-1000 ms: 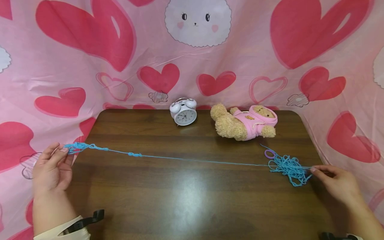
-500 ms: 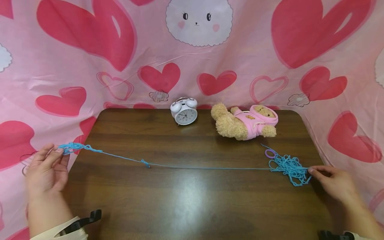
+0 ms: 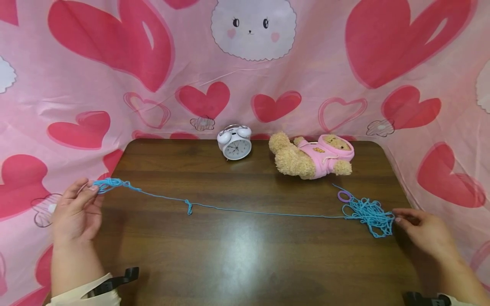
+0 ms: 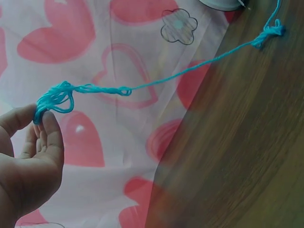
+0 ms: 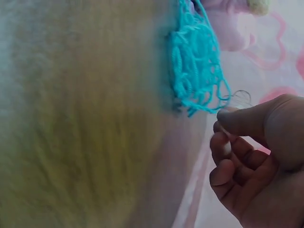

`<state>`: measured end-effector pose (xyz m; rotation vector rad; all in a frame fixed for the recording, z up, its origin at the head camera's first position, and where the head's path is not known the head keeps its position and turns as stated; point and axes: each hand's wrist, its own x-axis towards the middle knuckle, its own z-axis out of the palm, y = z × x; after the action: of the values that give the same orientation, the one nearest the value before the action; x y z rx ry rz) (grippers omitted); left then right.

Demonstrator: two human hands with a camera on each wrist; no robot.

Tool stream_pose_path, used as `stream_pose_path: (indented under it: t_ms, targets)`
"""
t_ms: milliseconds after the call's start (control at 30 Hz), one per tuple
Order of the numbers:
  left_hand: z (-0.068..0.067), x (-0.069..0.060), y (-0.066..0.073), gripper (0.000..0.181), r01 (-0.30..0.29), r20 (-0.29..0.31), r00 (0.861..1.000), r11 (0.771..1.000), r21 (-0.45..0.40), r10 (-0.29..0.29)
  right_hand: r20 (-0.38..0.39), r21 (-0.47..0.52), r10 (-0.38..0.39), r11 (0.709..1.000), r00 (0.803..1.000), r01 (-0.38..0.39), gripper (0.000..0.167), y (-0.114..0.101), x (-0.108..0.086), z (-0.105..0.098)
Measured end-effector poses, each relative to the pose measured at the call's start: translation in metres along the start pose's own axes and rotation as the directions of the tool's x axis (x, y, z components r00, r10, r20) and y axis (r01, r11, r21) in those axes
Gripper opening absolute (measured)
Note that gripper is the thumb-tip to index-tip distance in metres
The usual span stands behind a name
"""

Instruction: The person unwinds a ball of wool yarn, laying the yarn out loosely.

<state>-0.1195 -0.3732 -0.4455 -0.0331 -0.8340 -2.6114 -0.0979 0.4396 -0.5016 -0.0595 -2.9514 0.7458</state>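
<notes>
Left grip [image 3: 75,214] shifted inward, pinching yarn [image 3: 111,184]; right grip [image 3: 428,233] parted; wooden table [image 3: 249,259], pink backdrop [image 3: 191,55].

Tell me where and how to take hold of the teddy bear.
Likely best round the middle of its pink hoodie, coming from above: the teddy bear lies stretched out, legs left and hooded head right, so that part sits midway with its front exposed.

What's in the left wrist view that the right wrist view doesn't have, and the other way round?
Only the left wrist view: the left hand pinching a bundle, a knot farther along, and the edge of the clock.

Only the right wrist view: the right hand at the heap, its grip unclear, and part of the bear.

Both: blue yarn, table and pink cloth.
</notes>
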Motion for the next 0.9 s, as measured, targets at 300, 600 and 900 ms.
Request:
stream_pose_path:
  t_ms: [300, 600, 900]
  targets:
    - [0.005, 0.000, -0.010, 0.029, 0.038, 0.054, 0.998, 0.999, -0.016, -0.037, -0.045, -0.083, 0.001, 0.997, 0.999, -0.005, 0.023, -0.009, -0.002, -0.014]
    - [0.018, -0.001, -0.018, 0.032, 0.049, 0.111, 0.993, 0.998, -0.038, -0.044, -0.193, -0.028, -0.153, 0.988, 0.969, 0.150, 0.023, -0.063, 0.003, -0.003]
    - [0.030, 0.000, -0.036, 0.033, 0.089, 0.146, 0.985, 0.996, -0.003, -0.087, -0.202, 0.059, -0.257, 0.960, 0.945, 0.273, 0.017, -0.131, 0.016, 0.039]
